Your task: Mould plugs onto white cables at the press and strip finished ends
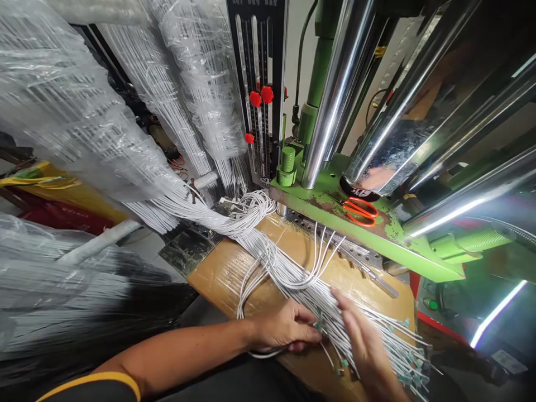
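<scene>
A thick bundle of white cables (288, 268) runs across a brown, film-covered board (221, 268). My left hand (288, 326) is closed in a pinch at the near side of the bundle, on a white cable; a small clear-green end piece (319, 322) shows by its fingertips. My right hand (364, 343) lies over the bundle with its fingers stretched out, slightly blurred. To the right of it the cable ends fan out, several with small greenish pieces (414, 363) on them. A few loose cables (324, 251) curl up from the bundle's far side.
Behind the board stands a green machine plate (318, 204) with shiny steel columns (330, 100). Orange-handled scissors (360, 211) lie on it. Plastic-wrapped cable bundles (84, 111) hang at the left over padded bars (100, 241). A black slotted frame (257, 67) carries red knobs (267, 94).
</scene>
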Motion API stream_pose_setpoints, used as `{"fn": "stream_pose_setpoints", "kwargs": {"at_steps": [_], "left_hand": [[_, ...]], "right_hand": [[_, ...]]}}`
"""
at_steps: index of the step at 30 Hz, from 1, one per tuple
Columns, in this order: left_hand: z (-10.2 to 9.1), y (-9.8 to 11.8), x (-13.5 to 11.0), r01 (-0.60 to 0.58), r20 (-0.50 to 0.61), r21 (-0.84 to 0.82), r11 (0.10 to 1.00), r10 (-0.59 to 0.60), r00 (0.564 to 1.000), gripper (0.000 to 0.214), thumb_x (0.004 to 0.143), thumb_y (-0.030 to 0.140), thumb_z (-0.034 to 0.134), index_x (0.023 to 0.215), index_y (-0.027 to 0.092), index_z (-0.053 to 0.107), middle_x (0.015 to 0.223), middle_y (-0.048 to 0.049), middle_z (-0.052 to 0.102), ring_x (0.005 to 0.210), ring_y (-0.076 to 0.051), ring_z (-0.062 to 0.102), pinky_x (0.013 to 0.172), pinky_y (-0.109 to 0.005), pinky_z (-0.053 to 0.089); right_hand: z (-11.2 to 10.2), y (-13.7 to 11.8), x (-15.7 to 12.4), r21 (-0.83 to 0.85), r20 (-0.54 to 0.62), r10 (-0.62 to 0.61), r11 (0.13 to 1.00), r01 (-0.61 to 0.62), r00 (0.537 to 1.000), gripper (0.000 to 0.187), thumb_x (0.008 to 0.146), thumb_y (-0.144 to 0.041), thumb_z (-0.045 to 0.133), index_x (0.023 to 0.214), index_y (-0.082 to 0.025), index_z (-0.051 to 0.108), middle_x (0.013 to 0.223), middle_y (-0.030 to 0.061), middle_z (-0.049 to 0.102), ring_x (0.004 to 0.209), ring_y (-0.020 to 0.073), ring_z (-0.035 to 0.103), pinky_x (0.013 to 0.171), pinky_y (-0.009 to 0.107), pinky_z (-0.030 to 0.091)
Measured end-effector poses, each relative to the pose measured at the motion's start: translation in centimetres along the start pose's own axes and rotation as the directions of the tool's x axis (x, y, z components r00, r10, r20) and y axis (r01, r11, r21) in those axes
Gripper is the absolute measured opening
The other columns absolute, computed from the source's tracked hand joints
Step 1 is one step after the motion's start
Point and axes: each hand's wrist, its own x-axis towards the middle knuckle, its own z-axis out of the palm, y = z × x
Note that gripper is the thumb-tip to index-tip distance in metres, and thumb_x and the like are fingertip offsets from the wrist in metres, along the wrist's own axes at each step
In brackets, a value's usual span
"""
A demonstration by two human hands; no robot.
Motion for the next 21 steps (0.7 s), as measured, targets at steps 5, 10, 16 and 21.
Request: {"fn": "stream_pose_setpoints", "kwargs": {"at_steps": [5, 10, 16, 21], "left_hand": [[-0.1, 1.4, 0.2, -0.006, -0.166, -0.079, 0.997, -0.007, 0.986, 0.044, 0.058, 0.047, 0.088, 0.064, 0.011, 0.063, 0.058, 0.0, 0.061, 0.042, -0.005, 0.043, 0.042, -0.02, 0.027], [-0.1, 1.8, 0.7, -0.104, -0.211, -0.176, 0.979, 0.065, 0.975, 0.045, 0.063, 0.041, 0.085, 0.087, 0.014, 0.059, 0.071, -0.0035, 0.071, 0.038, -0.003, 0.04, 0.041, -0.019, 0.025], [-0.3, 2.3, 0.7, -0.15, -0.136, 0.095, 0.984, 0.163, 0.977, 0.032, 0.075, 0.038, 0.07, 0.092, 0.012, 0.065, 0.082, -0.0059, 0.072, 0.046, -0.006, 0.045, 0.047, -0.021, 0.035], [-0.6, 2.3, 1.0, -0.365, 0.057, 0.706, 0.607, 0.465, 0.884, 0.02, 0.087, 0.021, 0.056, 0.069, 0.015, 0.064, 0.066, -0.0006, 0.06, 0.06, -0.011, 0.046, 0.061, -0.024, 0.037]], "right_hand": [[-6.5, 8.5, 5.0, -0.648, -0.09, -0.084, 0.762, 0.006, 0.992, 0.053, 0.096, -0.026, 0.028, 0.13, 0.002, 0.059, 0.125, 0.0283, 0.064, 0.116, 0.0409, 0.057, 0.098, 0.061, 0.049], [-7.8, 11.6, 5.9, -0.65, 0.021, -0.078, 0.756, 0.073, 0.997, 0.051, 0.095, -0.035, 0.034, 0.123, -0.004, 0.063, 0.109, 0.0227, 0.069, 0.106, 0.0374, 0.061, 0.096, 0.055, 0.051], [-8.4, 7.3, 4.3, -0.577, 0.131, 0.146, 0.816, -0.044, 0.981, 0.04, 0.091, -0.029, 0.035, 0.118, -0.015, 0.061, 0.092, 0.0143, 0.073, 0.083, 0.0307, 0.071, 0.075, 0.044, 0.057], [-5.3, 1.7, 0.4, -0.104, 0.132, 0.334, 0.941, -0.322, 0.933, 0.052, 0.091, -0.055, 0.042, 0.119, -0.02, 0.066, 0.115, 0.0116, 0.074, 0.112, 0.0313, 0.068, 0.095, 0.043, 0.056]]}}
